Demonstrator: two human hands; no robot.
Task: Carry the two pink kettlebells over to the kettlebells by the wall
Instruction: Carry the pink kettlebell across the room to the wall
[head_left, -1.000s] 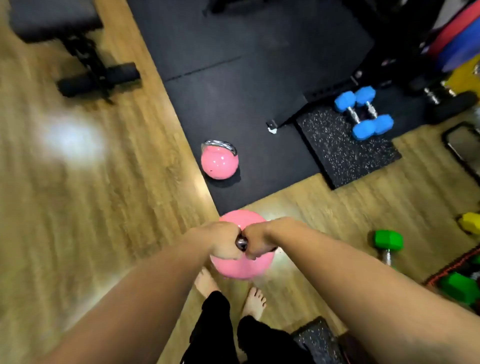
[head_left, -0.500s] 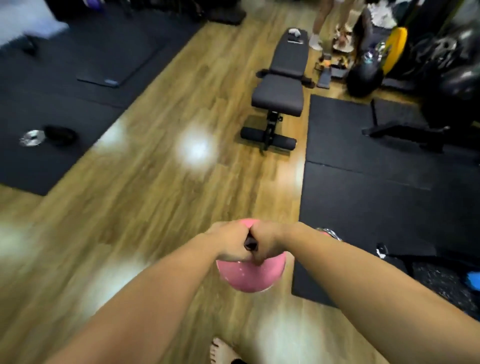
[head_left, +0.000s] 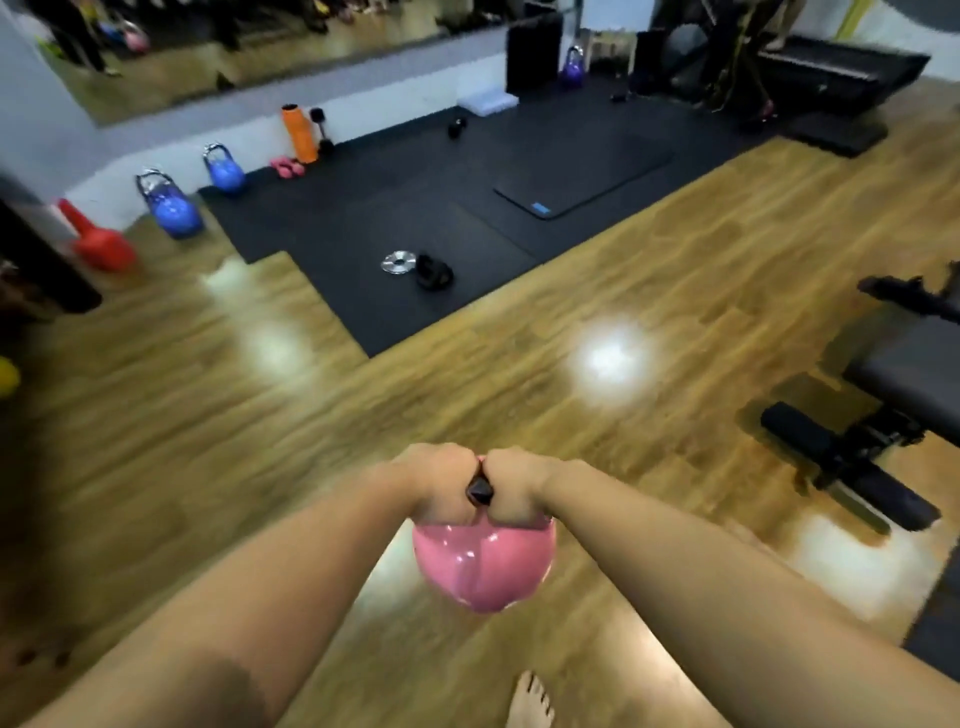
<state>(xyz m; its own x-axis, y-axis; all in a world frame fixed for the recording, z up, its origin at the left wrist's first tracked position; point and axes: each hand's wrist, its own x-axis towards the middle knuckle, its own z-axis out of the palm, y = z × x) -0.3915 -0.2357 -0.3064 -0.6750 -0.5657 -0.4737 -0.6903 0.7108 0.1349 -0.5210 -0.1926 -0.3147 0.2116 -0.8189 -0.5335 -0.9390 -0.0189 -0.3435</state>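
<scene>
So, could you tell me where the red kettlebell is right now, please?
In the head view it sits far left on the wood floor by the wall, the red kettlebell, tilted, just left of the nearer blue kettlebell.

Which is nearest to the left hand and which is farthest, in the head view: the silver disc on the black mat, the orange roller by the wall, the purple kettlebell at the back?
From the left hand:
1. Silver disc, on the black mat, ahead.
2. Orange roller, upright against the wall, farther back and left.
3. Purple kettlebell, at the far back, right of the roller.

The view has swung round: blue kettlebells (head_left: 171, 208) by the wall now lie far ahead-left of the hands; the bench (head_left: 904, 384) has shifted right.
</scene>
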